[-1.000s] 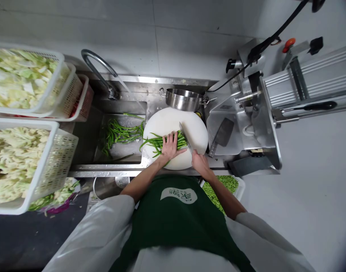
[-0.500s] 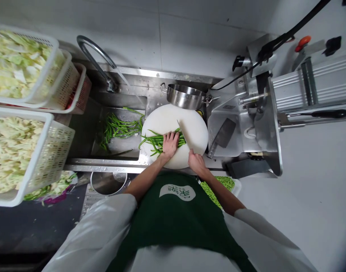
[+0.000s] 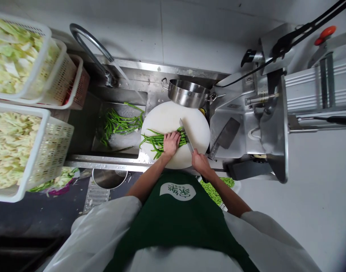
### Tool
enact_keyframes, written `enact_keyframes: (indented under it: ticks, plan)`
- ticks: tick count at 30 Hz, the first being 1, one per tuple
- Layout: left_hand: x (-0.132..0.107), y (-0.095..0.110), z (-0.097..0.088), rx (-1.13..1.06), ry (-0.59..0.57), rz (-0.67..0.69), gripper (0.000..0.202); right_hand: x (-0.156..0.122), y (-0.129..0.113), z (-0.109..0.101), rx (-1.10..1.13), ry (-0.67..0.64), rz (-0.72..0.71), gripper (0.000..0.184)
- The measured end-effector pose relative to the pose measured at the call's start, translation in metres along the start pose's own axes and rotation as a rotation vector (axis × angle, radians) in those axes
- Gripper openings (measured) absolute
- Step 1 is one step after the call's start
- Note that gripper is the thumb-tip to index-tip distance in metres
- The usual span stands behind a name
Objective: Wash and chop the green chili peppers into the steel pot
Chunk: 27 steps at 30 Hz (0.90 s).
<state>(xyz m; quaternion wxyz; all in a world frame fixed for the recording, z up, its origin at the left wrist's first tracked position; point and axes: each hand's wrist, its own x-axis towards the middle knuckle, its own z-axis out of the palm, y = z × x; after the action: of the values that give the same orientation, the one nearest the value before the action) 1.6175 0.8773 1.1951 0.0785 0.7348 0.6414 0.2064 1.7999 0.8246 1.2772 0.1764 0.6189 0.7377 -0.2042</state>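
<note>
A bundle of long green beans (image 3: 152, 140) lies crosswise on a round white cutting board (image 3: 164, 113). My left hand (image 3: 171, 143) is closed over the bundle and presses it down near its right end. In my right hand (image 3: 200, 163) is a knife (image 3: 187, 134), gripped by its handle at the board's near right edge. Its blade slants away from me across the right ends of the beans, a little right of my left fingers. Whether the edge touches the board, I cannot tell.
Left of the board, more green beans (image 3: 120, 122) lie in a sink (image 3: 85, 124) under a running faucet (image 3: 89, 37). A steel pot (image 3: 187, 94) stands behind the board. To the right are a cleaver (image 3: 228, 134) and a slicing machine (image 3: 275, 128). Baskets of cauliflower (image 3: 13, 147) and cabbage (image 3: 14, 56) are far left.
The head view has shifted slightly. The knife blade is turned more edge-on at the right ends of the beans. My left hand stays on the bundle.
</note>
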Motion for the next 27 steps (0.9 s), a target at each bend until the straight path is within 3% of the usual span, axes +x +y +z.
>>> enact_keyframes:
  ticks: [12,22,27]
  plan:
    - [0.006,0.005,-0.002,0.087,-0.106,0.004,0.042,0.011,-0.009,-0.01,-0.041,-0.034,-0.008,0.036]
    - [0.007,0.013,-0.009,0.104,-0.206,-0.007,0.039,-0.041,-0.011,-0.033,-0.053,-0.096,0.003,0.039]
    - [0.008,0.007,-0.002,0.069,-0.156,0.019,0.039,-0.018,-0.019,-0.035,-0.058,-0.103,-0.01,0.045]
